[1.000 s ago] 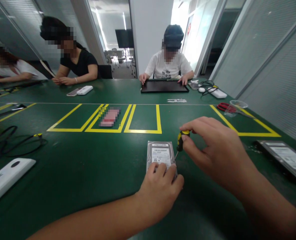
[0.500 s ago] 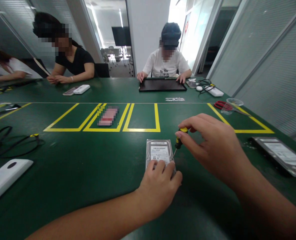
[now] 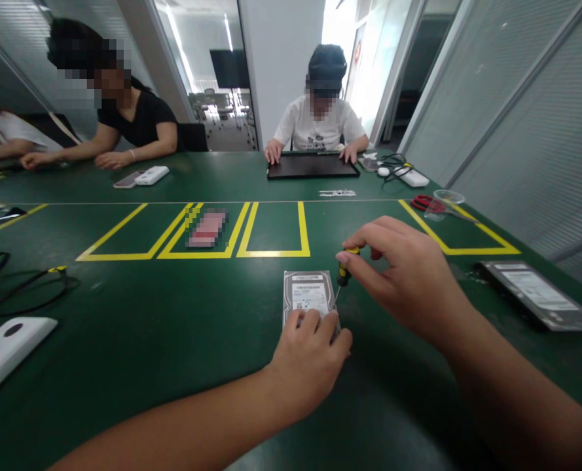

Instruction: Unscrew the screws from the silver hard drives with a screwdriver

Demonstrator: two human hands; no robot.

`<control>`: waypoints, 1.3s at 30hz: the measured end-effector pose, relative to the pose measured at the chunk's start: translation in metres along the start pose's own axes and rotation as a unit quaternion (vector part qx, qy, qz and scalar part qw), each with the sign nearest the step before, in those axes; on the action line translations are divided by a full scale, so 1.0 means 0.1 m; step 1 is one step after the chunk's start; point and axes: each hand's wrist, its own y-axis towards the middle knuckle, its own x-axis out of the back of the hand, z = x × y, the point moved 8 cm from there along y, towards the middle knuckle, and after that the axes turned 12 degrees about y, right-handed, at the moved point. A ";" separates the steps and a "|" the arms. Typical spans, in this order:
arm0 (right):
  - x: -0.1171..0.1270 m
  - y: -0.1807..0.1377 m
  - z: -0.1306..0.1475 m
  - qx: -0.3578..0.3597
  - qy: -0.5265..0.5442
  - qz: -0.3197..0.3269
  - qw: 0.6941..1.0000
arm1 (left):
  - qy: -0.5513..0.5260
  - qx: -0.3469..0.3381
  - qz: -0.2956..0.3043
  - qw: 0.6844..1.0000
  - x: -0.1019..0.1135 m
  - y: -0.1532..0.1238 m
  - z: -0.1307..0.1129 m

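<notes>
Hard drive (image 3: pixel 308 292) gripped under my curled left hand (image 3: pixel 311 360); my arched right hand (image 3: pixel 404 275) pinches a tilted screwdriver (image 3: pixel 342 273)

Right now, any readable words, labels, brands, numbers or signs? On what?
None readable:
Silver rectangular hard drive under the bare left hand: print too small.
Silver-and-black rectangular drive at right: print blurred.
White oblong plastic case at left edge: dark mark, cut off, illegible.
White cloth T-shirt, far side: dark print too small.
Pink-and-red rectangular item: pixelated.
Small red sign, background: blurred.
</notes>
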 end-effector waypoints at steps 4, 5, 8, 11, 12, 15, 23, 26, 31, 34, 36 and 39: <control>0.01 0.00 0.00 0.002 -0.002 0.004 1.000 | -0.001 0.003 0.000 1.000 0.02 0.00 0.01; 0.02 0.00 0.00 0.002 -0.003 0.003 1.000 | -0.001 0.003 0.000 1.000 0.03 0.00 0.01; 0.02 0.00 0.00 0.003 0.001 0.001 1.000 | -0.001 0.005 0.005 1.000 0.03 0.00 0.01; 0.01 0.00 0.00 0.004 0.016 0.008 1.000 | 0.000 0.007 0.001 1.000 0.04 0.00 0.00; 0.01 0.00 0.00 0.004 0.019 0.009 1.000 | 0.000 0.007 -0.001 1.000 0.04 0.00 0.00; 0.01 0.01 0.00 0.005 0.018 0.009 1.000 | -0.001 0.007 0.000 1.000 0.03 0.00 0.00; 0.02 0.00 -0.01 -0.006 0.027 0.014 1.000 | -0.005 0.001 0.011 1.000 0.02 0.00 0.00; 0.01 0.00 -0.02 -0.008 0.033 0.019 0.999 | -0.015 0.004 0.025 1.000 0.02 0.00 0.00; -0.01 0.01 -0.01 0.000 0.037 0.025 0.999 | -0.023 0.004 0.039 0.999 0.03 0.00 0.00; 0.00 0.01 -0.02 -0.001 0.031 0.020 0.999 | -0.023 0.005 0.039 0.999 0.04 0.00 0.01; 0.01 0.01 -0.02 0.001 0.030 0.020 0.999 | -0.025 0.005 0.041 0.999 0.03 0.00 0.01; 0.03 0.00 -0.04 -0.007 0.031 0.020 0.999 | -0.027 0.004 0.045 0.999 0.02 0.00 0.01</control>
